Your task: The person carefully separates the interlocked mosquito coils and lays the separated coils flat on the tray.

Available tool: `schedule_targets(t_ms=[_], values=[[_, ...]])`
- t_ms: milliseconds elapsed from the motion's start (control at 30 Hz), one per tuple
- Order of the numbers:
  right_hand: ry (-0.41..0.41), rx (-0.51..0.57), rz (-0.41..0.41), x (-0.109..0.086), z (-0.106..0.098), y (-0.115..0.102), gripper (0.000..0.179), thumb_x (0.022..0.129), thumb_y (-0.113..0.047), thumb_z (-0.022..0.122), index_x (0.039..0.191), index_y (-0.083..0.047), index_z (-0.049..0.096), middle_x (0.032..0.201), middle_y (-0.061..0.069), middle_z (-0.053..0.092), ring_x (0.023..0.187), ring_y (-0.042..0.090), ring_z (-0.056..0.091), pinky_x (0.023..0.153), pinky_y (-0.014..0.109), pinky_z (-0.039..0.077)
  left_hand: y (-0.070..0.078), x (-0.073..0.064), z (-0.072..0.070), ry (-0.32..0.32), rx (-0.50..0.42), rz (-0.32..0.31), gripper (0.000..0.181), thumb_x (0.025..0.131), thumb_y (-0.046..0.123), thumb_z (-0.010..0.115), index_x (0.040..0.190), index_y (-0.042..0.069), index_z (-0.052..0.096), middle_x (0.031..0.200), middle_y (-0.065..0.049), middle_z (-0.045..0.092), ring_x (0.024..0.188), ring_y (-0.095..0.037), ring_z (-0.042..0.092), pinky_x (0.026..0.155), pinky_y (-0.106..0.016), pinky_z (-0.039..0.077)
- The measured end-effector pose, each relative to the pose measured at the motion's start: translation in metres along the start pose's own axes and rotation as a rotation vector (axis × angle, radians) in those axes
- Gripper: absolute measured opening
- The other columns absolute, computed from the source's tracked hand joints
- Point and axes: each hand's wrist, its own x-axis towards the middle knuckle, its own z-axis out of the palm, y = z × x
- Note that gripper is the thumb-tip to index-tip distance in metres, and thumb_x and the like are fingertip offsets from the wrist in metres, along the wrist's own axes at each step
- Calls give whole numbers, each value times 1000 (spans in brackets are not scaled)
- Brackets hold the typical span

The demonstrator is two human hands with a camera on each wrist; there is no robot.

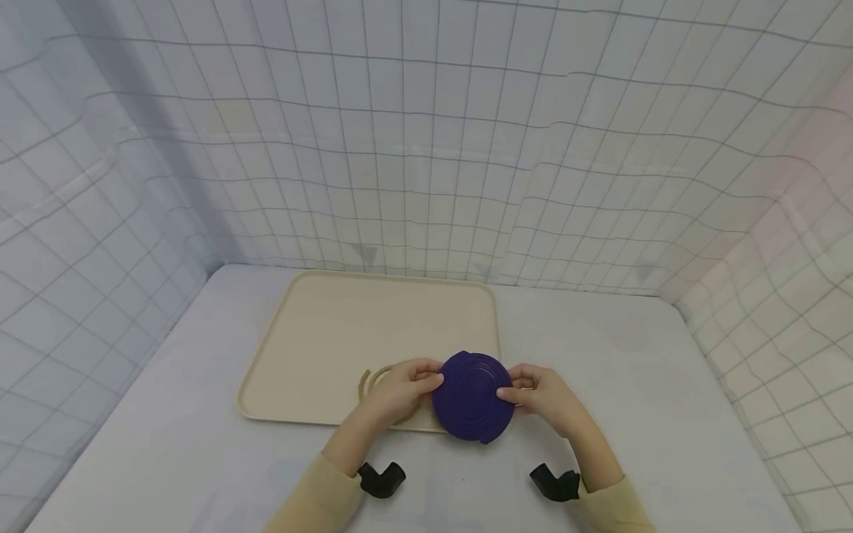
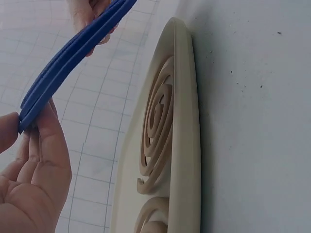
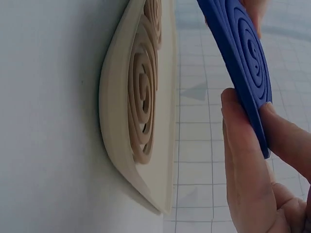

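A round, flat pair of nested blue mosquito coils [image 1: 472, 403] is lifted over the front right corner of the cream tray [image 1: 373, 314]. My left hand [image 1: 406, 381] pinches its left edge between thumb and fingers. On the opposite edge my right hand [image 1: 538, 396] grips it, thumb on top and fingers beneath. Seen from the right wrist, the blue disc [image 3: 240, 53] is tilted, its winding face showing. Brown mosquito coils lie in the tray; one [image 2: 158, 116] is plain in the left wrist view, while another [image 1: 375, 379] is partly hidden behind my left hand from above.
The tray's raised rim [image 2: 187, 121] runs along its front edge. A white tabletop [image 1: 586, 348] surrounds the tray. White grid-patterned curtains [image 1: 413, 148] enclose the back and sides. Black bands [image 1: 383, 480] with stubby ends sit at my sleeve cuffs.
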Motion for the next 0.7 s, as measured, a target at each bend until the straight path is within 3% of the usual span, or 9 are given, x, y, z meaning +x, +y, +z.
schedule_targets(t_ms=[100, 300, 500, 700], values=[[-54, 4, -5, -1, 8, -1, 36, 89, -16, 72, 114, 7, 60, 90, 3, 71, 76, 12, 67, 71, 35, 60, -3, -7, -6, -24, -74, -16, 39, 100, 11, 53, 128, -15, 52, 118, -19, 66, 94, -6, 63, 83, -23, 55], [-122, 47, -14, -3, 23, -3, 33, 89, -12, 72, 111, 7, 56, 85, 2, 70, 74, 13, 67, 68, 37, 61, -11, -20, -15, -36, -221, -42, 38, 102, 13, 51, 125, -17, 52, 101, 0, 69, 89, -5, 66, 78, -19, 57], [-174, 22, -41, -7, 35, -1, 25, 89, -10, 72, 101, 4, 54, 78, 4, 69, 70, 13, 66, 65, 37, 61, -15, -27, -16, -36, -226, -66, 30, 101, 15, 53, 114, -11, 59, 91, 7, 67, 84, -4, 66, 75, -18, 56], [-148, -23, -65, -8, 40, -1, 26, 89, -13, 72, 103, 6, 60, 87, 11, 72, 70, 15, 67, 63, 36, 60, -17, -29, -16, -32, -182, -85, 37, 101, 18, 55, 120, -13, 58, 92, 7, 67, 81, -3, 66, 72, -18, 55]])
